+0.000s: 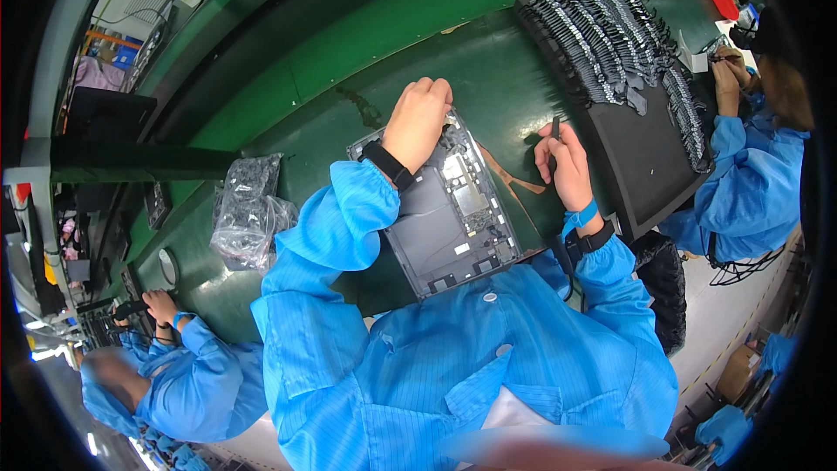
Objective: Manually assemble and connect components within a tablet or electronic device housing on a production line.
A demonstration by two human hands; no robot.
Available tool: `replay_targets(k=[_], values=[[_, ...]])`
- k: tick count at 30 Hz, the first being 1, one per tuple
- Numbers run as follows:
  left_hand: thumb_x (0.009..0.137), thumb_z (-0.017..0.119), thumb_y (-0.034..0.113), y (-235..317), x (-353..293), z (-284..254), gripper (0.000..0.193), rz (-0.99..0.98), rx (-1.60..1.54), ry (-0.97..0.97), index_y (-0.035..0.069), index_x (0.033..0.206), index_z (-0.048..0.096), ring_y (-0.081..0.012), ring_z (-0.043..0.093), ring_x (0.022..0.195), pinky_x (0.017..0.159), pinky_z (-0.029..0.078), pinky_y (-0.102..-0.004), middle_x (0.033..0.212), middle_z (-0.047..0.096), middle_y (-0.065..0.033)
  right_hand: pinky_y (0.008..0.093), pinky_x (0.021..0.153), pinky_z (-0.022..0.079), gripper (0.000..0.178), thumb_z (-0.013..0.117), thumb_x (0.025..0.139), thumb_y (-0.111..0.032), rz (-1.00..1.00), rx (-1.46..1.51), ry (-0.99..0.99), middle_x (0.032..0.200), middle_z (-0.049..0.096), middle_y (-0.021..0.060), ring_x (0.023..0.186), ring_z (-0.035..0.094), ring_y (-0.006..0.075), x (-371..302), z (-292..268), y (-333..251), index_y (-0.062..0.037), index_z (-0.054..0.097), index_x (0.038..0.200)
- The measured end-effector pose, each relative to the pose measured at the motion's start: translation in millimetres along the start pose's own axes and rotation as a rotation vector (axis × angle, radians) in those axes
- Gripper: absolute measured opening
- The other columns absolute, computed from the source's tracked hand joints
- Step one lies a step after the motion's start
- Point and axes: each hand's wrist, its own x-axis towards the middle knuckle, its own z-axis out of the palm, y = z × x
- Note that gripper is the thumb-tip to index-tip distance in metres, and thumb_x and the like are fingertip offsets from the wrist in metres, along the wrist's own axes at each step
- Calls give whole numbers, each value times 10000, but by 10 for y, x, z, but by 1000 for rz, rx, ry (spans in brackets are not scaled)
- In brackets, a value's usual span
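Note:
A flat grey device housing [425, 235], thin and rectangular, lies open on the bench in front of me, its inside facing up. A circuit board [468, 196] runs along its right part, with small white labels about it. My left hand [418, 126] is at the housing's far edge, the fingers bent over it; the fingertips are partly hidden. To the right of the housing, my right hand [567, 166] is raised and closed, pinching a small black strip [555, 128]. Both wrists wear black bands, and the right one also a blue band.
Right of me a black foam tray [645, 157] bears rows of small dark and silver parts. Clear plastic bags [251, 214] lie to the left. A brown strip [506, 173] rests beside the housing. Co-workers in blue sit at left [205, 375] and right [750, 179].

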Motion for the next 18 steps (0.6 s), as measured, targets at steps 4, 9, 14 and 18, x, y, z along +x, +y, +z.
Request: replay_targets(k=[4,9,14,18], values=[[783,627,18,27,19,-124,71,-37,-18,-6,13,852,611,-337,588,835,739,482,-417,829,596,-147,201,462,340,200,363,960,-130,0,-1,7,701,542,30,523,440,64,-4,-7,4,-38,485,1088],[771,643,51,-80,152,-353,71,158,63,-132,31,838,631,-303,582,851,761,484,-400,813,599,-114,205,460,338,197,365,956,-129,2,-6,4,701,542,34,522,441,68,-5,-8,-12,-37,479,1087],[765,648,99,-98,275,-347,68,335,182,-216,56,818,637,-265,570,882,768,508,-375,853,572,-75,205,461,339,196,364,950,-124,10,11,8,702,542,33,524,441,68,-1,-20,-1,-38,480,1083],[770,645,111,-152,352,-318,95,428,262,-392,56,847,650,-250,574,894,765,506,-371,882,582,-60,201,463,340,199,358,946,-122,8,10,13,702,542,32,526,444,67,-6,-8,-18,-39,482,1079]])
